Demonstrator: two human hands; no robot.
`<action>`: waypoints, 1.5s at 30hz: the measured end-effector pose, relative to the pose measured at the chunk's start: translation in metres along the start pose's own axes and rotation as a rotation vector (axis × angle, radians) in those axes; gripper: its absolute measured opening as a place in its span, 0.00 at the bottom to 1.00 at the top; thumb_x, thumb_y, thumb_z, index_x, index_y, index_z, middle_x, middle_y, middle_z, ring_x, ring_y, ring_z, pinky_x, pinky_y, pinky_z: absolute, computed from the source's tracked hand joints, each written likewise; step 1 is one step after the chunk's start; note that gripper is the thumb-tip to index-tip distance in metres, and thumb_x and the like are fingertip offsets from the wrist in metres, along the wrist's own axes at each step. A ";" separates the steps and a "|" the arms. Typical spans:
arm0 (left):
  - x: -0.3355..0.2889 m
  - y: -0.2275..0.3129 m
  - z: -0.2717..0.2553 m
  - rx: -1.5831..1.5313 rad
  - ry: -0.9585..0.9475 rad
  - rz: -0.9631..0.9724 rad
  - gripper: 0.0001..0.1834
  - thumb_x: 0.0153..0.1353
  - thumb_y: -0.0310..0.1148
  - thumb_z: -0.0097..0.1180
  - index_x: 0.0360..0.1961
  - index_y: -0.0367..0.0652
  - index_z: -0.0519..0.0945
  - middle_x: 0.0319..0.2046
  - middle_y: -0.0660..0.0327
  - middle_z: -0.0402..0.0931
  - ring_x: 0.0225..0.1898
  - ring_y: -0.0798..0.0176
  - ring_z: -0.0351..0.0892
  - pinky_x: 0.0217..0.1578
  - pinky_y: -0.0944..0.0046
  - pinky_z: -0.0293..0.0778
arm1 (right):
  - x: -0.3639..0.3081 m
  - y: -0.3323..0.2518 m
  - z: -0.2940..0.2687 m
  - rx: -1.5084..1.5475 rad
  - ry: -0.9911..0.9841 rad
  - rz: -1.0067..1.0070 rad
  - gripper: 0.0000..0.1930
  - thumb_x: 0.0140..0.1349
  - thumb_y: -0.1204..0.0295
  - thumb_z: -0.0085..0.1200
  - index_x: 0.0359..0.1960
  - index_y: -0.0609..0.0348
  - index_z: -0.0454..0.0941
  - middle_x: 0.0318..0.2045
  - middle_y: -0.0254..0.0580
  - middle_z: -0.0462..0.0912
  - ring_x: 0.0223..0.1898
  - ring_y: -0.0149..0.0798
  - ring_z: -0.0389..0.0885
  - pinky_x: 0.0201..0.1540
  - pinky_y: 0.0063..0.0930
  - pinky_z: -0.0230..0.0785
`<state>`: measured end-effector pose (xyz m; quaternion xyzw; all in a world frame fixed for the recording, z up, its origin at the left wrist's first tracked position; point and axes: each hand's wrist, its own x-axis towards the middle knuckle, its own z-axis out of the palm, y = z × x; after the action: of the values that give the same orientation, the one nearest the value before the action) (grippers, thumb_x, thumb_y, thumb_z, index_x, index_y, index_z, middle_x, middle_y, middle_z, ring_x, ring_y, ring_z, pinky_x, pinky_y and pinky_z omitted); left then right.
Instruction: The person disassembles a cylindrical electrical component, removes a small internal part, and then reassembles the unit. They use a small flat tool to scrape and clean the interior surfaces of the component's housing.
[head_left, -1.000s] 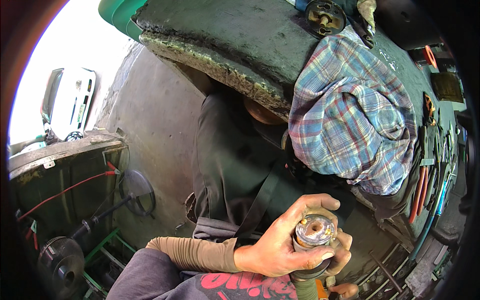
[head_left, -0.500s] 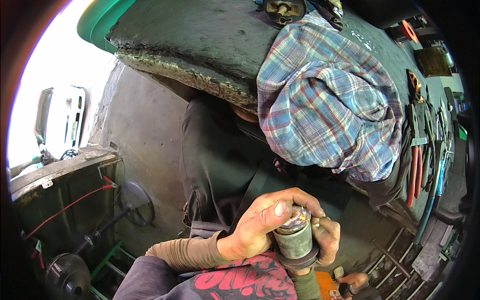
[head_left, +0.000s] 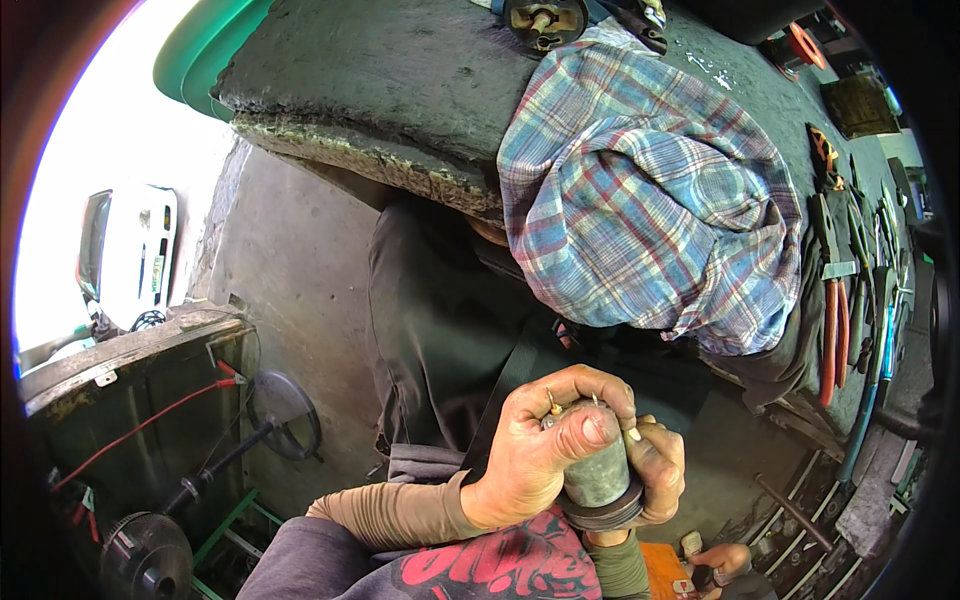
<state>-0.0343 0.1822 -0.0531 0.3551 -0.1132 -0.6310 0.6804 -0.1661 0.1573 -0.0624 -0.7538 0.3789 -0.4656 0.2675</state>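
Observation:
Low in front of my body, both hands hold a grey metal cylinder [head_left: 598, 478] with a dark, wider ring round its lower end. My left hand [head_left: 535, 445] wraps its far left side, the thumb pressed across the upper part. Curled around the right side is my right hand [head_left: 658, 470], its fingertips near those of the left. A small brass-coloured prong [head_left: 553, 403] sticks up at the cylinder's top, and a thin pale tip shows beside the left fingers. The thumb and fingers hide much of the top end.
A plaid shirt [head_left: 650, 200] lies bunched on the dark workbench [head_left: 380, 80]. Pliers with red handles [head_left: 832, 340] and other tools line the bench at right. Left stand a steering wheel on a shaft [head_left: 283, 410] and a metal box [head_left: 130, 400]. Another person's hand [head_left: 725, 562] shows lower right.
My left thumb has slid right and down across the cylinder. Its shiny top with copper-coloured bits no longer shows; a grey surface and thin prongs do. The view has shifted slightly.

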 end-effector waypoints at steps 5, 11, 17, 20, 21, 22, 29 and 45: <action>0.003 0.003 -0.002 0.016 -0.001 -0.027 0.41 0.67 0.69 0.64 0.44 0.31 0.84 0.42 0.52 0.83 0.46 0.60 0.82 0.51 0.59 0.77 | 0.003 -0.001 0.000 0.003 -0.020 -0.003 0.14 0.60 0.80 0.71 0.44 0.67 0.79 0.37 0.51 0.83 0.30 0.43 0.82 0.31 0.35 0.75; 0.001 0.001 0.000 -0.117 0.021 -0.017 0.33 0.67 0.60 0.70 0.45 0.33 0.85 0.39 0.56 0.85 0.43 0.64 0.83 0.49 0.62 0.79 | 0.002 -0.001 -0.001 -0.011 -0.028 -0.035 0.15 0.59 0.79 0.71 0.46 0.68 0.81 0.37 0.51 0.83 0.30 0.43 0.83 0.29 0.35 0.75; 0.000 0.002 0.002 -0.137 0.023 0.033 0.31 0.66 0.56 0.74 0.46 0.32 0.85 0.37 0.58 0.85 0.40 0.66 0.83 0.48 0.63 0.79 | 0.006 -0.005 0.000 0.007 -0.036 -0.045 0.16 0.56 0.79 0.70 0.46 0.68 0.82 0.36 0.51 0.82 0.28 0.45 0.83 0.28 0.36 0.76; -0.003 0.003 -0.001 -0.055 -0.002 0.007 0.37 0.66 0.63 0.69 0.47 0.31 0.83 0.39 0.54 0.85 0.44 0.61 0.84 0.51 0.60 0.80 | 0.006 -0.005 0.002 0.022 -0.008 -0.054 0.15 0.56 0.79 0.71 0.44 0.68 0.82 0.35 0.51 0.83 0.28 0.45 0.83 0.28 0.37 0.76; -0.004 0.003 -0.003 -0.017 -0.014 -0.011 0.40 0.66 0.67 0.67 0.47 0.31 0.82 0.40 0.52 0.85 0.46 0.59 0.84 0.52 0.58 0.81 | 0.006 -0.005 0.003 0.028 0.004 -0.055 0.14 0.56 0.79 0.71 0.43 0.68 0.82 0.35 0.51 0.83 0.28 0.45 0.83 0.28 0.37 0.77; -0.004 0.003 -0.003 -0.030 -0.021 -0.020 0.41 0.66 0.67 0.67 0.47 0.31 0.82 0.40 0.52 0.84 0.47 0.59 0.84 0.52 0.58 0.80 | 0.005 -0.004 0.003 0.035 0.008 -0.052 0.14 0.56 0.79 0.71 0.42 0.68 0.81 0.35 0.51 0.82 0.28 0.45 0.83 0.28 0.37 0.77; 0.003 0.027 -0.021 0.088 -0.303 -0.083 0.40 0.66 0.58 0.72 0.60 0.29 0.80 0.57 0.48 0.77 0.58 0.56 0.80 0.62 0.54 0.74 | 0.003 -0.001 -0.004 0.062 0.006 0.104 0.13 0.56 0.77 0.74 0.37 0.65 0.80 0.32 0.51 0.86 0.28 0.44 0.85 0.34 0.37 0.81; 0.012 0.063 -0.044 0.636 -0.444 -0.088 0.36 0.53 0.35 0.86 0.61 0.33 0.85 0.53 0.52 0.82 0.49 0.63 0.87 0.49 0.63 0.86 | -0.004 0.006 -0.026 0.569 -0.198 0.766 0.21 0.54 0.68 0.77 0.43 0.68 0.83 0.42 0.53 0.87 0.45 0.40 0.85 0.50 0.33 0.77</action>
<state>0.0440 0.1829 -0.0491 0.4075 -0.4322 -0.6544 0.4679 -0.1923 0.1565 -0.0581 -0.4977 0.4594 -0.3447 0.6499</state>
